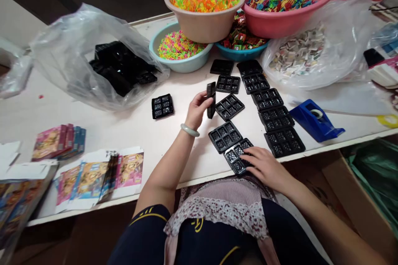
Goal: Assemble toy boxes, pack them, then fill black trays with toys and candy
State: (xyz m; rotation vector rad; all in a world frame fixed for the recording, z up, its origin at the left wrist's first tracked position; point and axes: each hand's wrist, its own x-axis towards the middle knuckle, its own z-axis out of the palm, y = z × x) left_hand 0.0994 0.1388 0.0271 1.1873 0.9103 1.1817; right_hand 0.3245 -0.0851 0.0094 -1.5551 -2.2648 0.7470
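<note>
My left hand [198, 107] is closed on a small stack of black plastic trays [211, 100], held on edge above the table. My right hand [264, 163] lies with its fingers spread over a black six-compartment tray [236, 158] at the table's front edge; its fingertips seem to touch the tray's right side and hide part of it. Just behind that lies another black tray [225, 136], touching it. More black trays form a column [276, 118] to the right, and further ones [230, 107] lie beyond my left hand. A separate black tray stack [163, 106] sits to the left.
A plastic bag [71, 70] of black trays lies back left. Basins [205, 25] of small colourful pieces, a pink basin [292, 20] and a bag of small pieces [298, 54] line the back. A blue tape dispenser [315, 122] stands right; printed boxes [93, 178] lie front left.
</note>
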